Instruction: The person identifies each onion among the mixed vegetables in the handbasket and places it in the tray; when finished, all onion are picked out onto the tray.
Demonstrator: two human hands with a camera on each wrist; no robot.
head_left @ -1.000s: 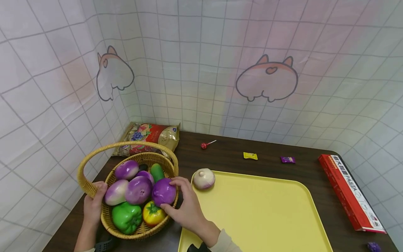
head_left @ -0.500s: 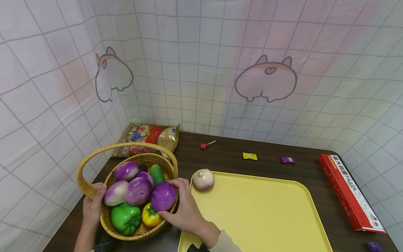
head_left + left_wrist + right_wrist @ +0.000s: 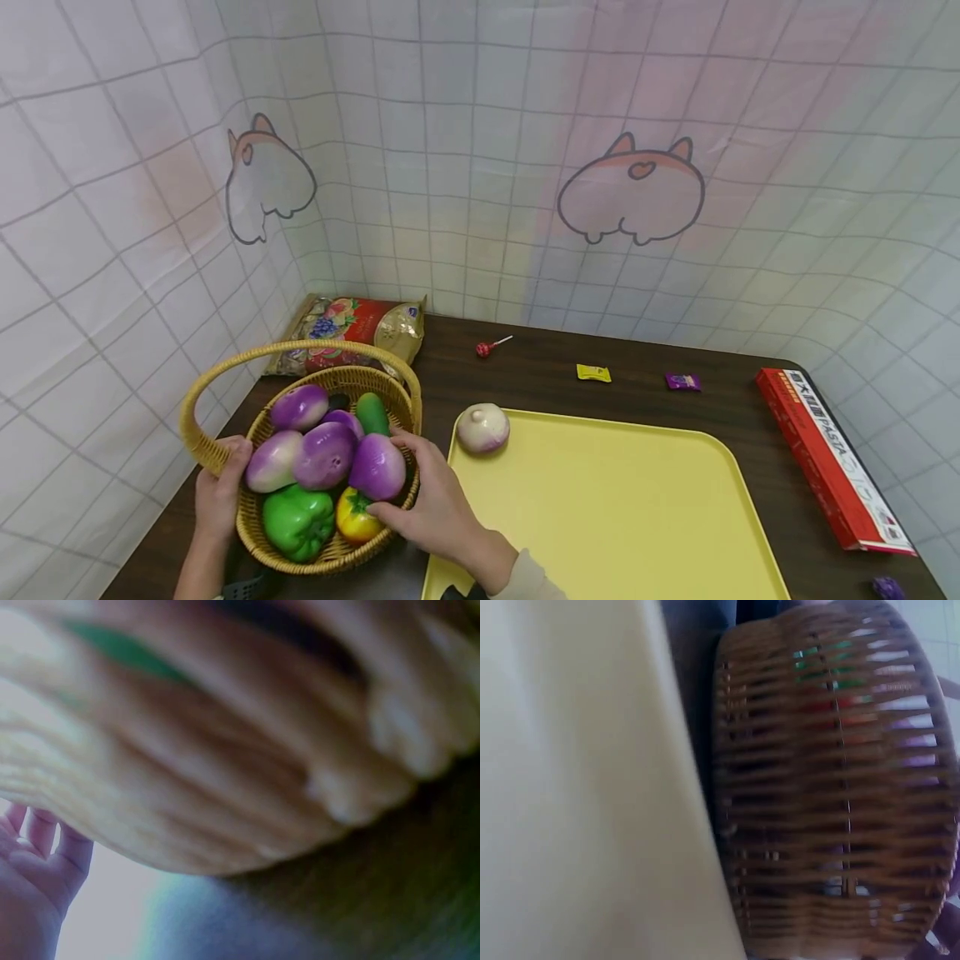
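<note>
In the head view a wicker basket with a tall handle stands at the left, filled with toy vegetables. My left hand grips its left side near the handle's foot. My right hand is over the right rim, fingers and thumb around a purple onion resting among the others. Beside it lie a yellow tomato, a green bell pepper, a cucumber and several purple-and-white vegetables. The right wrist view shows the woven basket wall; the left wrist view is blurred.
A yellow tray lies right of the basket, with a white-and-purple bulb at its corner. Behind are a snack bag, a lollipop, a yellow candy and a purple candy. A red pasta box lies far right.
The purple onion has shifted slightly left and turned in my right hand, which moved left with it. The left hand still holds the basket.
</note>
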